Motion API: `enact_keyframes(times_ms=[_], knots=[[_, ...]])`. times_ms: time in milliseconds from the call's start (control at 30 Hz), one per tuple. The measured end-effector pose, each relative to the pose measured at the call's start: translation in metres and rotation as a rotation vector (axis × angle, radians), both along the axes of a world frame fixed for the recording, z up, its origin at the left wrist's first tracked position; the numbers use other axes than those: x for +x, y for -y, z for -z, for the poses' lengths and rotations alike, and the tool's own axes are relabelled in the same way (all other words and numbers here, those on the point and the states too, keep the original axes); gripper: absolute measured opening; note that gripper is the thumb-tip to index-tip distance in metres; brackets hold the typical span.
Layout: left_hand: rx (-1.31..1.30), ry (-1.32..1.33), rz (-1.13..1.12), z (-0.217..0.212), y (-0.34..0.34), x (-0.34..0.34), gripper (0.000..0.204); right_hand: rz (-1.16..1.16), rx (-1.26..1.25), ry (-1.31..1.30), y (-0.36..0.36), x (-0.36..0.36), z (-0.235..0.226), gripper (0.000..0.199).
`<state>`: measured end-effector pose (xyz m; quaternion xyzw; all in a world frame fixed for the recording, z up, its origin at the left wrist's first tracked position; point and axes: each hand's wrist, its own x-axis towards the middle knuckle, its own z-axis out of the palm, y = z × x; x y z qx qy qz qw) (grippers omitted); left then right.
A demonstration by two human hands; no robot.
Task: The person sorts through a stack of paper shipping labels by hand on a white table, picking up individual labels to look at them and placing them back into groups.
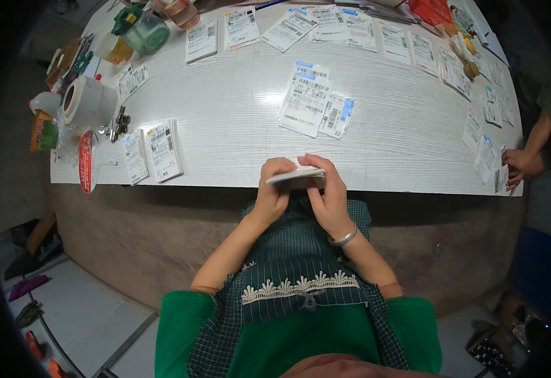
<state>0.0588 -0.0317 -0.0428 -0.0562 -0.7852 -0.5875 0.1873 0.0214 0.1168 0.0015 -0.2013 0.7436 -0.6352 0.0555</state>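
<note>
grips a thin stack of paper slips (296,179), tilted nearly edge-on and slightly blurred, between left hand (273,191) and right hand (330,200), clasped firmly at both ends, right at the near edge of a white wood-grain table (225,126). wears a silver bangle (343,235) on the right wrist. ahead, at mid-table, overlapping barcoded labels (307,101); to the left, two label stacks (166,151) near a white paper roll (92,101); far right, another person's hand (520,165).

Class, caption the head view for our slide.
Left hand and right hand hold a thin stack; labels dot the white table.
</note>
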Motion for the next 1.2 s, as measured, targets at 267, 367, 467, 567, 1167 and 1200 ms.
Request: enact_keyframes(times_ms=[267, 367, 467, 567, 1167, 1200], knots=[[0.608, 0.744, 0.330, -0.043, 0.007, 0.005, 0.039, 0.108, 0.263, -0.034, -0.020, 0.005, -0.009, 0.012], [0.877, 0.984, 0.533, -0.054, 0.003, 0.008, 0.042, 0.064, 0.182, 0.121, -0.035, 0.014, -0.009, 0.010], [0.933, 0.999, 0.535, -0.047, -0.009, 0.010, 0.044, 0.063, 0.161, 0.177, -0.044, 0.017, -0.006, 0.017], [0.824, 0.977, 0.482, -0.046, -0.023, 0.008, 0.040, 0.091, 0.111, 0.262, -0.051, 0.017, 0.000, 0.022], [0.784, 0.940, 0.235, -0.051, -0.036, 0.005, 0.036, 0.283, 0.282, 0.167, -0.059, 0.021, -0.010, 0.023], [0.846, 0.927, 0.248, -0.050, -0.036, 0.005, 0.037, 0.286, 0.309, 0.143, -0.060, 0.020, -0.010, 0.023]])
